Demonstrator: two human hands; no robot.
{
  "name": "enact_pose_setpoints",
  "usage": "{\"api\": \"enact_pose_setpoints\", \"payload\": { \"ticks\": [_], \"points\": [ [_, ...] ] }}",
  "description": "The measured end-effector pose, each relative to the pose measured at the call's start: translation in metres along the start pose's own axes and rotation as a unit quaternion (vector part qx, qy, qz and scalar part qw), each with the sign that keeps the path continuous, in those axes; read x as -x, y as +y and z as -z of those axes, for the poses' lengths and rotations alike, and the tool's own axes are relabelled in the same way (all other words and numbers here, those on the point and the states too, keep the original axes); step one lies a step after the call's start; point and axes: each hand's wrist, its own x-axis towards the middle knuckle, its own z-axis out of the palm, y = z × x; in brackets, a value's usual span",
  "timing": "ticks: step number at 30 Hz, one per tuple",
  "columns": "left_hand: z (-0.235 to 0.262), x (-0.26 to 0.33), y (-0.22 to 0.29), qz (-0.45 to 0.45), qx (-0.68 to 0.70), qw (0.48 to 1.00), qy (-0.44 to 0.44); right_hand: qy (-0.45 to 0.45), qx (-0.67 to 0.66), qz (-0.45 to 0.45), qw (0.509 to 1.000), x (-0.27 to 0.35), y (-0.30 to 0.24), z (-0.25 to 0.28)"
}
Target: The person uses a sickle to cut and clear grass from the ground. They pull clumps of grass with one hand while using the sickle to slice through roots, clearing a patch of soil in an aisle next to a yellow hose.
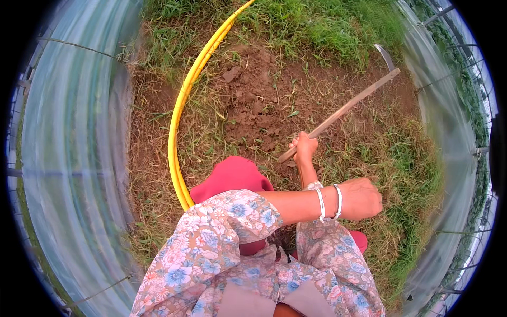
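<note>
My right hand (304, 147) is closed around the lower end of a sickle's long wooden handle (346, 110). The handle slants up to the right, and a curved metal blade (385, 57) shows at its far end, beside the grass. Crossing in front of my body, my left forearm reaches to the right, with two pale bands (338, 202) at the wrist. My left hand (360, 199) is curled into a fist, knuckles up, apart from the handle. Its palm side is hidden, so what it holds, if anything, cannot be made out.
A yellow hose (176, 121) curves along the left, reaching my red-clad knee (232, 173). Loose brown soil (256, 103) lies ahead, with green grass (332, 26) beyond. Plastic sheeting (74, 132) on the left and more sheeting (454, 142) on the right flank the strip.
</note>
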Motion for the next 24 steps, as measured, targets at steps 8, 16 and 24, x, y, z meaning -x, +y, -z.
{"api": "enact_pose_setpoints", "payload": {
  "ticks": [8,16,24],
  "points": [
    [0.003,0.027,-0.012,0.016,-0.029,0.999,0.029,-0.247,0.083,-0.347,0.901,0.094,0.037,0.052],
    [0.010,0.027,-0.043,0.060,-0.045,0.997,0.030,-0.157,0.224,-0.298,0.914,0.171,-0.015,0.140],
    [-0.018,0.003,-0.010,0.013,-0.026,1.000,0.005,-0.067,0.263,-0.109,0.956,0.063,0.031,0.040]
  ]
}}
